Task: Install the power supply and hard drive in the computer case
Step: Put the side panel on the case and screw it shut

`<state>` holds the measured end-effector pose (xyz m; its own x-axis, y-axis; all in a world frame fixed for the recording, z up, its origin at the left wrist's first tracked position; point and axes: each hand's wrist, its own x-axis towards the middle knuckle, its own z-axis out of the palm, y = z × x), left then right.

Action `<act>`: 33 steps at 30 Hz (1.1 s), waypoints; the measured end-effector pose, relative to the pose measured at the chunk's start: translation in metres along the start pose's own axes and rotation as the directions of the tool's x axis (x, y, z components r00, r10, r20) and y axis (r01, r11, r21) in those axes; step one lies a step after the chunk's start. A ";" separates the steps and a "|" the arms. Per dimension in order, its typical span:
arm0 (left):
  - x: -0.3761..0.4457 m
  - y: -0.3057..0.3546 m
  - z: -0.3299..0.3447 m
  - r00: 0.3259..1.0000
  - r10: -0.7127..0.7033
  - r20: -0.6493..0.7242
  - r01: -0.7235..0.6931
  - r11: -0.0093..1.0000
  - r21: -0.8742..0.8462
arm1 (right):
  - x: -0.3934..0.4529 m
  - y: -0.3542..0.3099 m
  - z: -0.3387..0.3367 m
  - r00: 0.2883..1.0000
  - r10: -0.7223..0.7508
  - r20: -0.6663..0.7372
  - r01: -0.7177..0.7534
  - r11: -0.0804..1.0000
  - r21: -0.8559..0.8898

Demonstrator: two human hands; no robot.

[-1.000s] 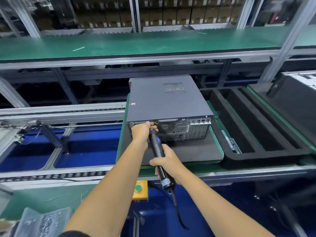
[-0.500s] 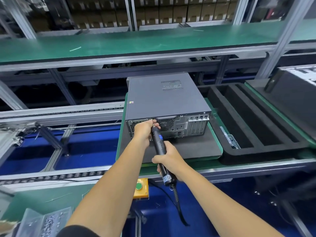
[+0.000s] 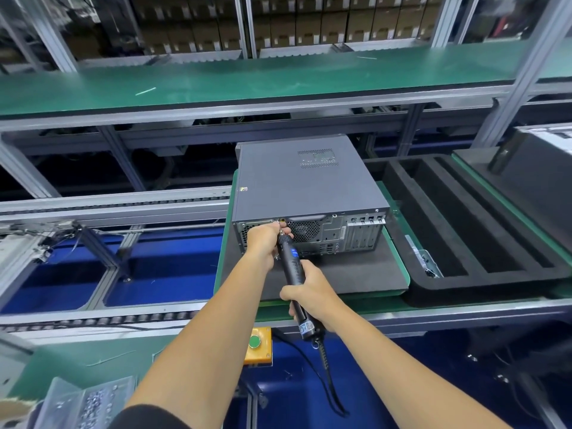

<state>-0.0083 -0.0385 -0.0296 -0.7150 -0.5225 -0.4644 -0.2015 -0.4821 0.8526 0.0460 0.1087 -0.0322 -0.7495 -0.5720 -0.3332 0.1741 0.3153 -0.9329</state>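
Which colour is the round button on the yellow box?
Green button, seen in the head view.

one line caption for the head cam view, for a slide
Right hand grips an electric screwdriver at the computer case rear panel while the left hand steadies its tip.

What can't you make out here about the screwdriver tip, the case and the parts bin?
- Head view: the electric screwdriver tip and any screw, hidden by the left hand.
- The computer case interior, closed by its cover.
- Parts bin contents: blurred, cut by the bottom edge.
- The right hand covers the driver's switch.
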 end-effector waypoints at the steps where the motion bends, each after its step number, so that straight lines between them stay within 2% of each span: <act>1: 0.000 0.001 0.000 1.000 0.001 -0.001 -0.001 1.000 -0.001 | 0.000 0.000 0.000 1.000 -0.004 -0.002 0.004 1.000 -0.001; 7: -0.002 0.004 0.000 1.000 -0.006 0.001 0.006 1.000 -0.019 | 0.001 -0.003 0.001 1.000 0.000 0.009 0.000 1.000 0.021; 12: -0.003 0.005 0.003 0.999 -0.022 -0.023 0.020 0.995 -0.096 | 0.002 -0.004 0.000 1.000 0.012 0.016 -0.013 1.000 0.027; 33: -0.020 0.011 -0.003 0.999 -0.047 0.016 0.048 0.994 -0.100 | 0.001 -0.016 0.009 0.999 0.029 -0.033 -0.030 0.999 -0.028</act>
<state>0.0054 -0.0357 -0.0117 -0.7153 -0.4880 -0.5002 -0.1678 -0.5749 0.8008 0.0482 0.0966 -0.0190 -0.7649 -0.5371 -0.3556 0.1787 0.3534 -0.9182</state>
